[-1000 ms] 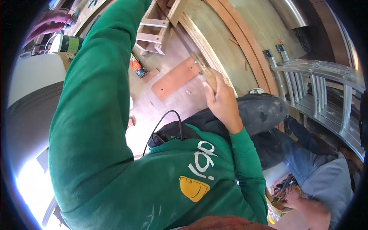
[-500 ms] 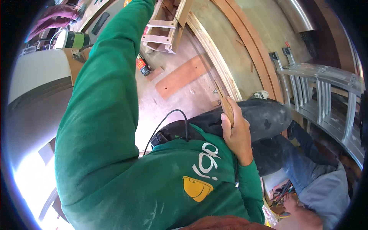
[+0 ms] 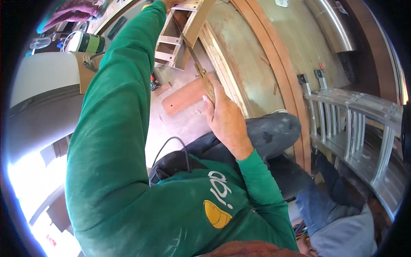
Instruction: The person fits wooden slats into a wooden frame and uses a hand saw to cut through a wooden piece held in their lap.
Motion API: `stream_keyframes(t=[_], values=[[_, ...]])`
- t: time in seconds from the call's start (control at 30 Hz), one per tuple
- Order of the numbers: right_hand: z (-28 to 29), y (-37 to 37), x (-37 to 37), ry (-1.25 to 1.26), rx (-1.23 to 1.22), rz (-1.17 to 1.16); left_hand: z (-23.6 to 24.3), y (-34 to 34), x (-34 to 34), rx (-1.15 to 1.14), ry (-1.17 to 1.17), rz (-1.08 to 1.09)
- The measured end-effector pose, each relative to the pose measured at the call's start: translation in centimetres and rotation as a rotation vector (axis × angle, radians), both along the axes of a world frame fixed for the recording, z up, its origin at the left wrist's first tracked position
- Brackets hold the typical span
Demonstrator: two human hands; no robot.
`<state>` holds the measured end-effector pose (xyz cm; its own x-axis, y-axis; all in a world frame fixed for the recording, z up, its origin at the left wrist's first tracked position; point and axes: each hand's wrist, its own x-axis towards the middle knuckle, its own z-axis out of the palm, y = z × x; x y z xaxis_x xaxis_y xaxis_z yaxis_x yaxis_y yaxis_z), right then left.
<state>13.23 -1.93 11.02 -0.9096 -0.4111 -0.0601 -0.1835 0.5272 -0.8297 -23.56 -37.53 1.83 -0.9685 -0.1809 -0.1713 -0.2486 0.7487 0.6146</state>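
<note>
My right hand (image 3: 224,115) is closed round the wooden handle (image 3: 209,88) of a saw. Its long, narrow blade (image 3: 192,53) reaches up into a small plywood frame with crosspieces (image 3: 171,40). At the top edge, my left hand (image 3: 170,3) is by the far end of that frame; its fingers are mostly out of sight. A reddish board with holes (image 3: 182,103) lies on the floor below the saw.
Long planks (image 3: 274,51) and plywood strips (image 3: 218,60) lie beside me. An aluminium ladder (image 3: 355,111) and a metal cylinder (image 3: 336,25) are at the right. A co-worker (image 3: 338,227) is close at lower right, another person's legs (image 3: 70,17) at upper left. A bucket (image 3: 85,43) stands left.
Half a second ago my right hand was drawn back toward my body; it has since pushed the saw up and away to the left. The co-worker's arm has dropped lower.
</note>
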Motion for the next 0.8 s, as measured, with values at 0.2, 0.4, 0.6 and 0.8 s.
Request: stream_keyframes(t=[0.2,0.4,0.6,0.8], values=[[-0.1,2.0,-1.3,-0.01,-0.089,0.071,0.2,0.1,0.1,-0.347,-0.055,-0.019],[-0.5,1.6,-1.6,-0.056,-0.209,-0.023,1.5,-0.4,-0.8,-0.004,-0.082,-0.004],[-1.4,-1.9,-0.2,-0.025,-0.15,-0.044,2.5,-0.5,-0.2,-0.003,0.064,0.009],[-1.3,-2.6,-0.3,-0.036,-0.027,-0.038,3.4,-1.4,1.1,0.049,0.283,0.035]])
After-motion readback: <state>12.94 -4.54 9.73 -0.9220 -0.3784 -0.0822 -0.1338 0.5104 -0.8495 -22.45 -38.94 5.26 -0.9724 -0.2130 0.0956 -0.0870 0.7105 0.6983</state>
